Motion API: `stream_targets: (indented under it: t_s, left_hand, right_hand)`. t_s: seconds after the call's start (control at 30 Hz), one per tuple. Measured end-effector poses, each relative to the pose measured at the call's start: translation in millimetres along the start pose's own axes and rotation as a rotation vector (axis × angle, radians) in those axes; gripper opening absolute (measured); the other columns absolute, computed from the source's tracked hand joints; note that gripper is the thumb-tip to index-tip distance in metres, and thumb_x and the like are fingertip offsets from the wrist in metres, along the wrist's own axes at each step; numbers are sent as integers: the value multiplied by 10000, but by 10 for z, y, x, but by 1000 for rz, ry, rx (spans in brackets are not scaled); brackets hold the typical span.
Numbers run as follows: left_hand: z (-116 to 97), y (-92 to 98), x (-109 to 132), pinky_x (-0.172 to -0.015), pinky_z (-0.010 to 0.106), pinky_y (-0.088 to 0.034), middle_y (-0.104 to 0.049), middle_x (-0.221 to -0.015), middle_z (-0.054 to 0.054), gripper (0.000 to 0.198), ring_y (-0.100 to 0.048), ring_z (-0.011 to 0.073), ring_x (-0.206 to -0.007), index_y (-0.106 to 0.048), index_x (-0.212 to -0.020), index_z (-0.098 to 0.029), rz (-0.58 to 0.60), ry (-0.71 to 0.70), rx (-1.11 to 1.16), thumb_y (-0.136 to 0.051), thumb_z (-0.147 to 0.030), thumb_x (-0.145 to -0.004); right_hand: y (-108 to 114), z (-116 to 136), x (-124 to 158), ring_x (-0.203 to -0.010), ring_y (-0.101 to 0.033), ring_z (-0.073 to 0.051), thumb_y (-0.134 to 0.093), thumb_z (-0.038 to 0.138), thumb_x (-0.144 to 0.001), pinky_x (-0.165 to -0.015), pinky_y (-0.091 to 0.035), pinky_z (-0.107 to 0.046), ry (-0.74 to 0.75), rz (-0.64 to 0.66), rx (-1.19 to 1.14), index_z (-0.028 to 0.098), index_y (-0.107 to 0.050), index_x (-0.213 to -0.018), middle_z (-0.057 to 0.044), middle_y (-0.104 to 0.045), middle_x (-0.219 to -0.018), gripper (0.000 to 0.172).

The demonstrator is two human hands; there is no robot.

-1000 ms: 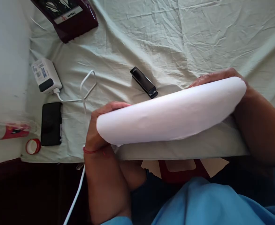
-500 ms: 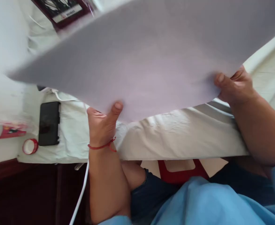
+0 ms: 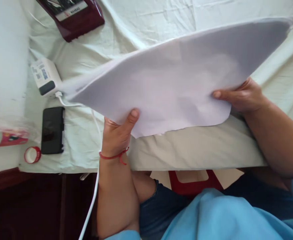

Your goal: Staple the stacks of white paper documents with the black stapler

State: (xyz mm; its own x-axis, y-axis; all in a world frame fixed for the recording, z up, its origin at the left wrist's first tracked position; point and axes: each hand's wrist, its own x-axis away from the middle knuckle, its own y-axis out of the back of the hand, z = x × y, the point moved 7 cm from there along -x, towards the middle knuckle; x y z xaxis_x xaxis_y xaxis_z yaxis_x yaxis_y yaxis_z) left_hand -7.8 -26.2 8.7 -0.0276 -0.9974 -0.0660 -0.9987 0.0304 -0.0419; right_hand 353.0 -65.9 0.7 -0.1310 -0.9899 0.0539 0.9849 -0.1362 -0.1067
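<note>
A large white sheet of paper (image 3: 176,76) is held up flat above the pale green bedsheet (image 3: 141,23). My left hand (image 3: 118,133), with a red thread on its wrist, pinches the sheet's near left edge, thumb on top. My right hand (image 3: 241,96) grips the near right edge, thumb on top and fingers underneath. The sheet hides the middle of the bed.
At the left lie a white charger block (image 3: 44,77) with its white cable (image 3: 91,200), a black phone (image 3: 52,130), a red tape roll (image 3: 31,154) and a pink-labelled tube (image 3: 6,138). A dark red box (image 3: 73,15) sits at the far left. A red stool (image 3: 191,181) shows below.
The sheet, curled over a second ago, was flung open and has now dropped lower and flatter. It now covers the black stapler seen earlier. Both hands kept their grip.
</note>
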Motion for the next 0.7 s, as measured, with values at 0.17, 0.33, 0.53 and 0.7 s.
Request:
stream_targets:
  t_s: [0.17, 0.33, 0.53, 0.7]
  left_hand:
    - [34, 21, -16, -1239, 424, -578, -856, -1199, 78, 463, -774, 291, -1314, -841, -1134, -241, 46, 13, -64, -960, -591, -856]
    - [67, -94, -16, -1333, 444, -496, -835, -1323, 104, 431, -705, 310, -1446, -834, -1184, -215, 128, 32, -185, -966, -489, -879]
    - [71, -81, -30, -1146, 412, -661, -876, -1169, 90, 385, -806, 323, -1256, -866, -1110, -233, 68, 160, -92, -989, -479, -841]
    - [73, -79, 43, -932, 416, -745, -867, -982, 92, 423, -862, 316, -987, -881, -1072, -212, 256, 320, -119, -979, -547, -834]
  right_hand:
    - [56, 50, -26, -1371, -725, -301, -1062, 435, -662, -1234, -606, -546, 132, -78, 5, 317, -833, -1149, -12, -819, -1349, 551]
    - [-32, -19, -29, -1293, -757, -309, -1056, 370, -673, -1195, -630, -539, 41, -60, -64, 279, -843, -1109, -53, -828, -1302, 494]
    - [26, -15, -47, -1232, -787, -333, -1068, 452, -649, -1117, -664, -545, -37, -133, -55, 233, -853, -1090, -88, -843, -1229, 537]
    - [242, 154, -173, -1253, -794, -320, -976, 803, -554, -1015, -651, -455, -87, -94, -31, 304, -854, -1172, -25, -857, -1162, 804]
